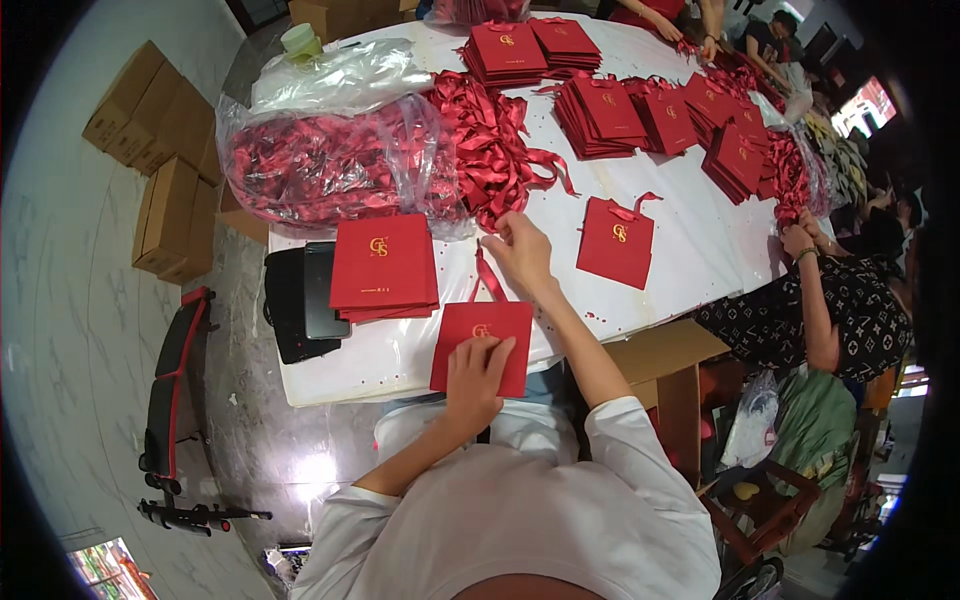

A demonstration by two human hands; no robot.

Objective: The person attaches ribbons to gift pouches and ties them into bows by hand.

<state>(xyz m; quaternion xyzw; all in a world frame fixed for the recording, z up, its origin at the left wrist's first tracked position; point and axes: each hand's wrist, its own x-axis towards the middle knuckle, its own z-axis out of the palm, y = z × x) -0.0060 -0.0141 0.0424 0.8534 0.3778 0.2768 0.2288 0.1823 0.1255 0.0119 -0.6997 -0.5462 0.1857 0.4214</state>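
Note:
A small red paper bag [512, 378] with a gold print is at the near table edge, under my left hand [476, 375], whose fingers curl over its front. From its top rises a red ribbon handle [487, 278], reaching close to my right thumb. My right hand [524, 252] has its fingers bent at the lower tip of a heap of red ribbons [490, 150], fingertips closed on ribbon there. Left of the bag lies a stack of matching red bags [383, 270]. Farther right, a single red bag with its ribbon [616, 242] lies flat.
A clear plastic sack [330, 165] full of red ribbon spans the left of the white table. A dark tablet-like slab [325, 292] is beside the near stack. Several bag stacks [600, 115] stand farther back. Other people work at the right. An open carton [665, 365] adjoins the table.

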